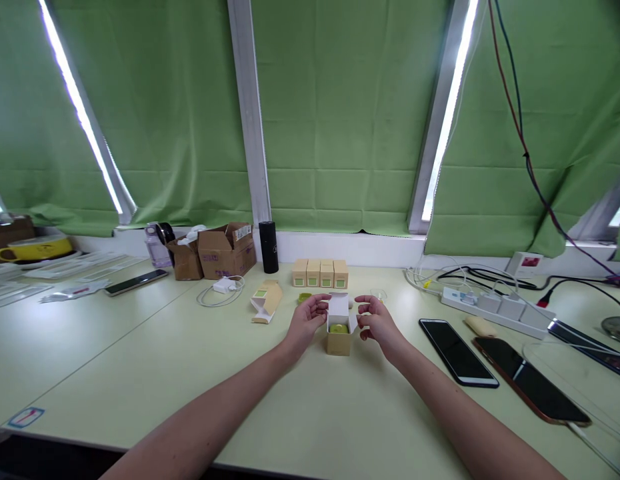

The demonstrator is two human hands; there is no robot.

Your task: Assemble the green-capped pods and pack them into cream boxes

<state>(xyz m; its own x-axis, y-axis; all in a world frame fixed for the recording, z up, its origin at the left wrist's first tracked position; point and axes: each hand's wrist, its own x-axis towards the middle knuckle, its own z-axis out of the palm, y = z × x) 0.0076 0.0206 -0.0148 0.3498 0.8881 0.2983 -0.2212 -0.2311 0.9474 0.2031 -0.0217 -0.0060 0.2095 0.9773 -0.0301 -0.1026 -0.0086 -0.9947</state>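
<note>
A small kraft cardboard box (pixel 339 344) stands upright on the table in front of me, its white-lined lid raised at the back and side flaps spread. Inside it a yellow-green round item (pixel 339 329) shows at the top. My left hand (pixel 309 319) is at the box's left side, fingers slightly bent and apart, fingertips close to the raised lid; whether they touch it I cannot tell. On the right, my right hand (pixel 377 325) hovers beside the right flap with fingers spread and nothing in them. Behind my left fingers lies a green piece (pixel 305 297), partly hidden.
Several closed small boxes (pixel 320 273) stand in a row at the back. An opened empty carton (pixel 267 301) lies left, near a white charger with cable (pixel 224 285). A black bottle (pixel 269 247) and brown boxes (pixel 227 251) stand behind. Phones (pixel 458 352) and a power strip (pixel 497 311) occupy the right.
</note>
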